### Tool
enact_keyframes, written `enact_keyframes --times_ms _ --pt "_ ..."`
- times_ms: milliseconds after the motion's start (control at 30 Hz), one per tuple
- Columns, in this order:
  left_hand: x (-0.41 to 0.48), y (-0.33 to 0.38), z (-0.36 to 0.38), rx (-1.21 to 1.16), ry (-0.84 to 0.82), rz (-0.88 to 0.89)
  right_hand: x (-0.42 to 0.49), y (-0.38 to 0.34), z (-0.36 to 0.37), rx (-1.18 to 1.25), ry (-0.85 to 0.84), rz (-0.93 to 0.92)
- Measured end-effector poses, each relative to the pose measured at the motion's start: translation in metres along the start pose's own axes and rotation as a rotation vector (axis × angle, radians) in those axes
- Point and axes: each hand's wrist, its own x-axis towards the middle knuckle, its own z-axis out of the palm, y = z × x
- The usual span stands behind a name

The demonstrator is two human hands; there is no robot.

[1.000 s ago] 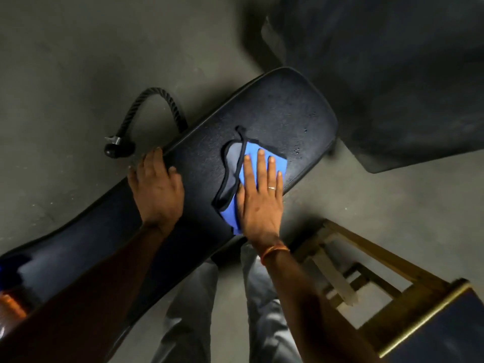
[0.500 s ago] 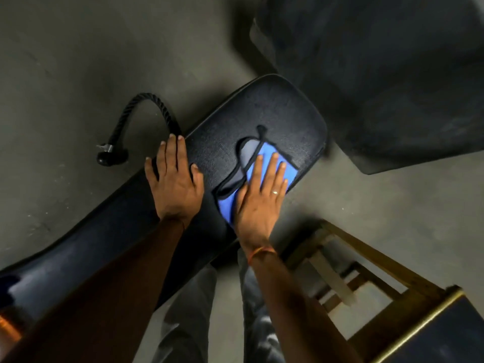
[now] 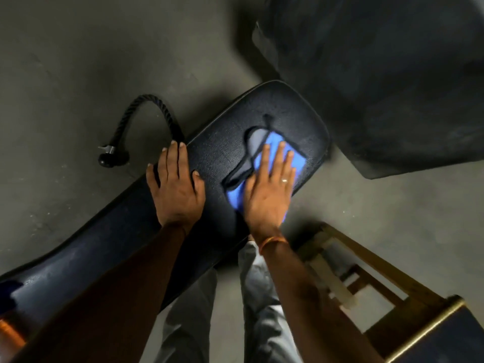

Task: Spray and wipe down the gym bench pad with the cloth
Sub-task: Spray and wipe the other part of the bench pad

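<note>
Right hand (image 3: 269, 189) lies flat, fingers straight, pressing the blue cloth (image 3: 273, 146) onto the bench pad (image 3: 288, 106), centre frame. Over the last second both have slid toward the pad's rounded upper-right end. Left hand (image 3: 175, 187), flat and released, braces the pad. Wiping appears under way; the lower-left stretch likely remains.

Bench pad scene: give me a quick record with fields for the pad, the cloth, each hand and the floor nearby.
pad: black bench pad, diagonal across view
cloth: blue, flat near pad's far end
right hand: flat on cloth, fingers straight
left hand: flat on bare pad, apart from cloth
floor: rope handle at left, wooden stool at right
</note>
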Motion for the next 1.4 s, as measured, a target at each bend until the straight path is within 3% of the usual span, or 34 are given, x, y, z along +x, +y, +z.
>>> enact_keyframes --times_ms 67,200,300,400,500,633,833,967,1067,1167,1300,1400 --pt "0.000 0.000 0.001 0.013 0.006 -0.005 0.003 -0.013 0.002 -0.019 -0.053 -0.157" --pt "0.000 0.000 0.002 -0.004 0.011 0.000 0.094 -0.007 -0.005 -0.036 -0.040 -0.424" --pt "0.000 0.000 0.002 -0.012 0.008 0.007 0.167 0.008 -0.020 0.014 -0.036 -0.169" --pt "0.000 0.000 0.001 -0.010 -0.001 0.007 0.164 0.034 -0.026 0.091 -0.032 0.046" --pt "0.000 0.000 0.001 -0.006 0.006 0.002 0.095 0.044 -0.023 0.046 0.045 0.041" --pt "-0.001 0.000 0.003 -0.005 0.032 0.008 0.026 0.003 -0.008 -0.001 -0.093 -0.096" --pt "0.000 -0.003 0.008 0.017 0.073 0.019 0.130 -0.028 -0.005 -0.032 -0.063 -0.433" --pt "-0.001 -0.002 0.006 0.000 0.062 0.018 0.177 0.006 -0.015 0.027 -0.012 -0.145" --pt "-0.001 -0.001 0.006 -0.021 0.059 0.018 0.137 0.036 -0.017 0.055 0.056 -0.027" --pt "-0.001 -0.001 0.006 -0.032 0.075 0.013 0.072 0.036 -0.012 0.042 0.034 -0.024" --pt "-0.001 -0.003 0.009 -0.005 0.100 0.012 0.015 -0.010 0.005 0.036 -0.078 -0.220" --pt "-0.002 -0.004 0.011 0.001 0.107 0.018 0.049 -0.031 0.011 0.071 -0.089 -0.486"
